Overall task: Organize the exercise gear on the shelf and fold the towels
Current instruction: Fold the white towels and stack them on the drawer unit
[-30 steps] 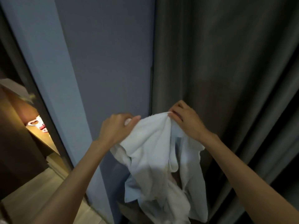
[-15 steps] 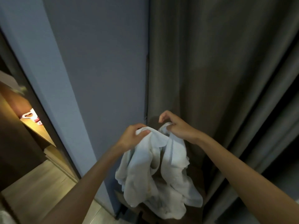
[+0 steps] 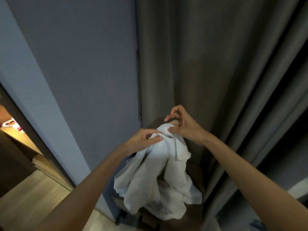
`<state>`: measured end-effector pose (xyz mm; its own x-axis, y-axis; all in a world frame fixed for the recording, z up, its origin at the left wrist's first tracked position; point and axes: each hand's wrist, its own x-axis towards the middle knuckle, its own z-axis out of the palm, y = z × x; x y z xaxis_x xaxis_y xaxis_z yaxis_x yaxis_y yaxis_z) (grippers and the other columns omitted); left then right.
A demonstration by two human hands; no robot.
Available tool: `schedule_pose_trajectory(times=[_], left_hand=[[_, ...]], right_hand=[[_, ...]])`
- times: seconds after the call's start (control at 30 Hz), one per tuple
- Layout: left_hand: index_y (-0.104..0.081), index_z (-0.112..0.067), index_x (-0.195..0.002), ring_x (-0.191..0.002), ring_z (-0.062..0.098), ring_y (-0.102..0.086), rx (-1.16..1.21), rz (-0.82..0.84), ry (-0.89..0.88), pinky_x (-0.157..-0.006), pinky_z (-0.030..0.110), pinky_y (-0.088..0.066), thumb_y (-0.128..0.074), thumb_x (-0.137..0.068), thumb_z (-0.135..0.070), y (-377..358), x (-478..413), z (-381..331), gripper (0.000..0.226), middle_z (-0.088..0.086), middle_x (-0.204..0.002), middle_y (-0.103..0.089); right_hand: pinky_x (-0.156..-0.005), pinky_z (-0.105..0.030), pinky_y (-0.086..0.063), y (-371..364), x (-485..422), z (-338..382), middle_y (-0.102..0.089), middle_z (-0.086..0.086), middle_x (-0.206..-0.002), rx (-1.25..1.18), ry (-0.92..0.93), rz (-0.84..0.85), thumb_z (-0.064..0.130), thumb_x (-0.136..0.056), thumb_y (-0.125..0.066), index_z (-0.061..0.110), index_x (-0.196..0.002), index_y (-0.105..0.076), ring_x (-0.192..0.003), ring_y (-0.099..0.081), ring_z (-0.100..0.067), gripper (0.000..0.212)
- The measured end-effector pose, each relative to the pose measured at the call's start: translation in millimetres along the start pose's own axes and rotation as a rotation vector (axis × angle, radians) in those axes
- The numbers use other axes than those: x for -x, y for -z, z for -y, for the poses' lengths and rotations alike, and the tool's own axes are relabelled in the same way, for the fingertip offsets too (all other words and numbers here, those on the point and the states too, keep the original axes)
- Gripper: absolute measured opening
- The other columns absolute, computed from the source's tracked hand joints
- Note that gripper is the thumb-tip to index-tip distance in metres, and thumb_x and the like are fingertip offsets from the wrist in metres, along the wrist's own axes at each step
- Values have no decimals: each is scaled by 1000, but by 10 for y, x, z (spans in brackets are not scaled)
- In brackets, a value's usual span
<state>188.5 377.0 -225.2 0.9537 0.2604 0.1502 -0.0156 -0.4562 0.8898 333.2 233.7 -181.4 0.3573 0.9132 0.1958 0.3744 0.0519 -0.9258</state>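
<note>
A crumpled white towel (image 3: 156, 177) hangs in front of me, bunched at its top edge. My left hand (image 3: 143, 140) pinches that top edge between thumb and fingers. My right hand (image 3: 180, 125) is right beside it, its thumb pressing the towel's top while the other fingers are raised and curled. The towel's lower folds droop onto a dark wooden stool or small table (image 3: 191, 212) below. No shelf of exercise gear is visible here.
A blue-grey wall panel (image 3: 86, 67) stands straight ahead, and a grey curtain (image 3: 208, 64) hangs to the right. At the left, a lit wooden counter (image 3: 18, 139) holds a red-and-white cup (image 3: 10, 123). Light wood flooring (image 3: 25, 197) lies at the lower left.
Both hands have come closer together and lower, gathering the towel's top edge into one bunch. The towel's bottom has sunk onto the dark stool.
</note>
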Motion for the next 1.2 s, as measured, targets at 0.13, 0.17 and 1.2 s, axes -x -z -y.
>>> schedule_pose_trajectory(times=[0.13, 0.17, 1.2], left_hand=[[-70, -12, -102, -91, 14, -59, 100, 1, 19, -81, 23, -45, -58, -93, -13, -9, 18, 43, 15, 17, -103, -68], [-70, -9, -104, -93, 12, -61, 125, -1, 29, -83, 23, -46, -57, -94, -15, 14, 34, 65, 17, 15, -104, -68], [-60, -12, -118, -109, 32, -60, 519, -287, 386, -84, 43, -55, -60, -91, -30, -82, 39, 280, 32, 16, -119, -62]], right_hand=[[-75, -35, -54, 65, 85, -260, -61, -3, -103, 350, -48, -91, -3, -78, -66, 17, -101, -44, -87, -63, -18, 37], [-74, -33, -53, 91, 108, -337, -61, 1, -100, 398, -67, -105, 0, -81, -64, 18, -100, -47, -86, -62, -13, 32], [-73, -22, -58, -289, 215, -261, -72, -6, -98, -738, -502, -271, -1, -94, -52, 5, -115, -61, -85, -70, -14, 23]])
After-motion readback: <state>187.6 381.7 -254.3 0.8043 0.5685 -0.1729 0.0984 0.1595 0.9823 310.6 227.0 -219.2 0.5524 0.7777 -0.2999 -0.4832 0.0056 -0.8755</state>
